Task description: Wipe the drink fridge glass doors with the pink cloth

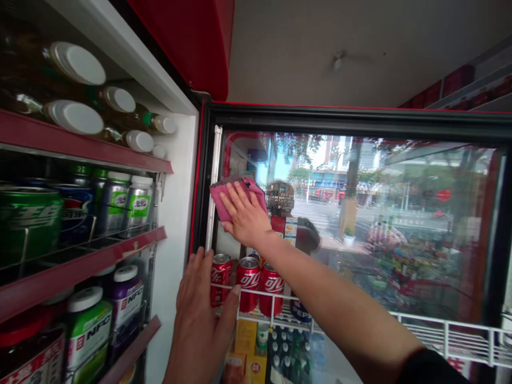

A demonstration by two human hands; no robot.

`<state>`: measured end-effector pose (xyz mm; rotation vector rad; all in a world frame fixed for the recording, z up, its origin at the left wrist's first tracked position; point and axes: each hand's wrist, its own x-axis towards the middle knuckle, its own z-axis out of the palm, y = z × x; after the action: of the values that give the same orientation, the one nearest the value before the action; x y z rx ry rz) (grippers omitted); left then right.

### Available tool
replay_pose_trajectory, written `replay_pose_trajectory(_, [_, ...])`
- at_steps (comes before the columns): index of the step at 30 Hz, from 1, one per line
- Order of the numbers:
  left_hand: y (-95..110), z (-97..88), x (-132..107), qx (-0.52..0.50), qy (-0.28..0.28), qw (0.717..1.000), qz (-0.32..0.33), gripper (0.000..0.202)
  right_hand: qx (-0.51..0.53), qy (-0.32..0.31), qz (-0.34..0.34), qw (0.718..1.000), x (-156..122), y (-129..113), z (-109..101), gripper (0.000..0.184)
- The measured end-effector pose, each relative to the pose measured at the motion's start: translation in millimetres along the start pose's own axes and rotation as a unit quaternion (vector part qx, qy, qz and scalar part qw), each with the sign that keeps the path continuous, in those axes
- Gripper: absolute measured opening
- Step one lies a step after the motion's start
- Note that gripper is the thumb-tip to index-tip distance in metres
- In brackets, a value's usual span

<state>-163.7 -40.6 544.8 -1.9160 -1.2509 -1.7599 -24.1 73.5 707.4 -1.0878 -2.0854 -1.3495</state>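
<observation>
My right hand [248,216] holds a pink cloth [220,200] flat against the upper left part of the glass door [400,213], fingers spread over it. Its arm reaches across from the lower right. Lower down, my left hand [200,314] is open, fingers pointing up along the dark door frame [203,181]. Its thumb is apart from the fingers, near the white wire rack [256,293]. Red cola cans [248,282] stand in that rack just right of my left hand. Whether the left fingertips press on the frame, I cannot tell.
On the left, fridge shelves [132,242] hold several bottles and cans, including a green can [30,224] and a green-labelled bottle [88,330]. A dark blue can [300,309] sits in the door rack, partly behind my right forearm. A red panel [192,37] hangs above.
</observation>
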Motion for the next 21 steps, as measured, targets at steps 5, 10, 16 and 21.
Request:
replay_pose_trajectory(5, [16,3.4,-10,-0.026,-0.019,0.999,-0.028,0.083,0.003,-0.023,0.002,1.000,-48,44,-19,0.085])
replay_pose_trajectory(10, [23,5.0,-26,-0.038,-0.037,0.998,-0.038,0.083,0.013,-0.041,0.016,0.999,-110,88,-29,0.085])
replay_pose_trajectory(16, [6,0.3,-36,-0.029,-0.050,0.998,-0.036,0.085,-0.007,-0.042,0.033,0.999,-129,89,-28,0.089])
replay_pose_trajectory(21, [-4,-1.8,-31,-0.027,-0.036,0.999,-0.031,0.084,0.000,-0.066,-0.041,0.997,-82,45,-17,0.088])
